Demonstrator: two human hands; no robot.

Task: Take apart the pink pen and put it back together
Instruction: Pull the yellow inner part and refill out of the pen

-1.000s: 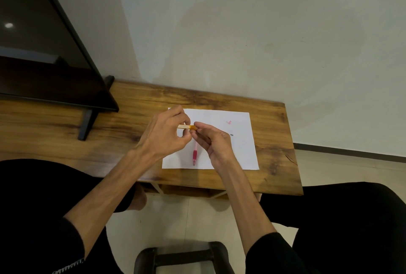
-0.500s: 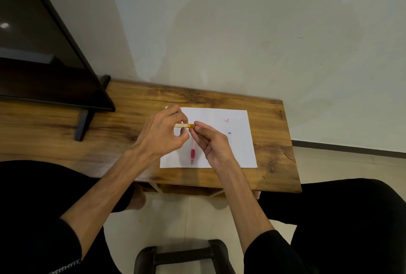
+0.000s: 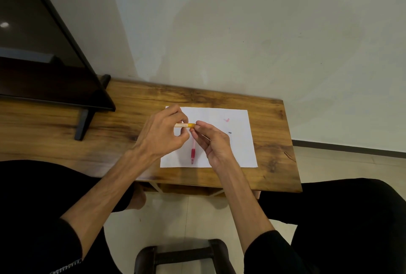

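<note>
Left hand (image 3: pixel 163 136) and right hand (image 3: pixel 212 141) pinch yellow tube (image 3: pixel 185 125) level above paper (image 3: pixel 239 141).

Pale plaster wall (image 3: pixel 252 32), wooden table (image 3: pixel 136 106), dark screen (image 3: pixel 39 49) at left, tiled floor (image 3: pixel 175 218), dark stool (image 3: pixel 182 256) below

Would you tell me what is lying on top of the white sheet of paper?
On the white sheet lie a pink pen part, a small pink piece and a small dark piece. Both hands cover the sheet's middle and left, so anything beneath them is hidden.
</note>
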